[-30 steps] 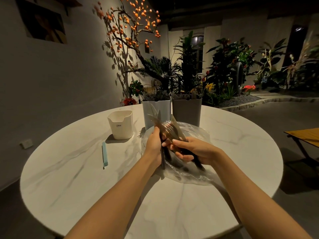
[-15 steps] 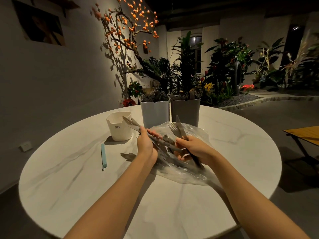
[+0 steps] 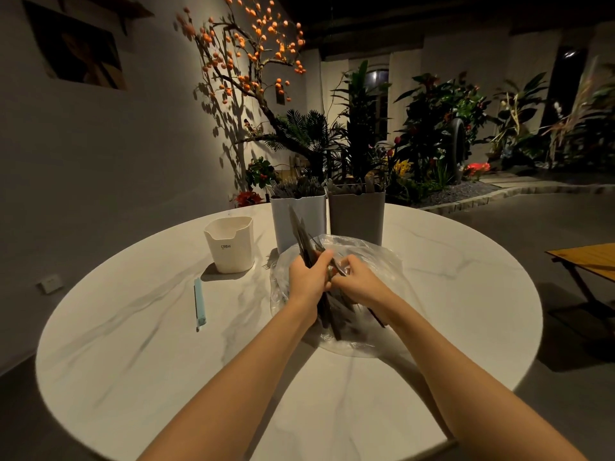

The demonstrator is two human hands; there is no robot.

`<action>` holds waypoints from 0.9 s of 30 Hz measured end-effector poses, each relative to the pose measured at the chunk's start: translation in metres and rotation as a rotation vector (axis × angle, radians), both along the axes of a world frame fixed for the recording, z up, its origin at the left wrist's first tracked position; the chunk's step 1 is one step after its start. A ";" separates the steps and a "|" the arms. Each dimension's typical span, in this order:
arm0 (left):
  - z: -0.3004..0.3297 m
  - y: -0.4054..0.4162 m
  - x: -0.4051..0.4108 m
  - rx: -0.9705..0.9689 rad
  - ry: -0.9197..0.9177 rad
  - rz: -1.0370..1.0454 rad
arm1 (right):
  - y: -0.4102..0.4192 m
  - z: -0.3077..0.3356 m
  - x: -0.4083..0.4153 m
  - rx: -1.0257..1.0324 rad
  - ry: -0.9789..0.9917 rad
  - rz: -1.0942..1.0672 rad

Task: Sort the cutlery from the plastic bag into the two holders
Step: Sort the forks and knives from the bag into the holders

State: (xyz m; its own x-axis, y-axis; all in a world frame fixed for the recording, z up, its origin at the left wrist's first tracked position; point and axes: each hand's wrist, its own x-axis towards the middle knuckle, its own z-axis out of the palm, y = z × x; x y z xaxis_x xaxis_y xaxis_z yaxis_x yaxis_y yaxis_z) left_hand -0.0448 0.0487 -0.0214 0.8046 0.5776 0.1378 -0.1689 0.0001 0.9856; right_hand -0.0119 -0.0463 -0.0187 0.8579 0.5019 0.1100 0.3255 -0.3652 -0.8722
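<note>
Dark-handled cutlery [image 3: 307, 242] bunches upright in both hands over clear plastic bag [image 3: 372, 257].

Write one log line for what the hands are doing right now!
left hand: grips cutlery bundle | right hand: pinches one piece | plastic bag: under hands | holders: behind bag

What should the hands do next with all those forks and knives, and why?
Probably pull one piece free with the right hand and carry it to a holder. The left hand grips a bundle of cutlery upright over the plastic bag, while the right pinches a piece there. The white holder and the grey holder stand just behind.
</note>
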 end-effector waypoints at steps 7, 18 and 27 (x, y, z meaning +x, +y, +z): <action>-0.001 0.004 0.005 -0.055 -0.006 0.016 | -0.008 0.006 -0.008 0.285 0.123 0.234; -0.002 0.018 0.009 -0.091 -0.007 0.083 | -0.003 -0.002 -0.002 0.251 0.120 0.128; 0.013 0.012 -0.006 0.100 -0.207 0.114 | 0.001 -0.007 0.008 0.242 -0.040 -0.192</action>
State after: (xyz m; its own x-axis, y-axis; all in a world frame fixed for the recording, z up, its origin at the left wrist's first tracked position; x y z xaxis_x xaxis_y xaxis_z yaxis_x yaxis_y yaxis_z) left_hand -0.0510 0.0610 -0.0080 0.6838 0.6379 0.3543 -0.3608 -0.1264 0.9240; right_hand -0.0041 -0.0448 -0.0260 0.9272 0.2860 0.2419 0.3061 -0.2063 -0.9294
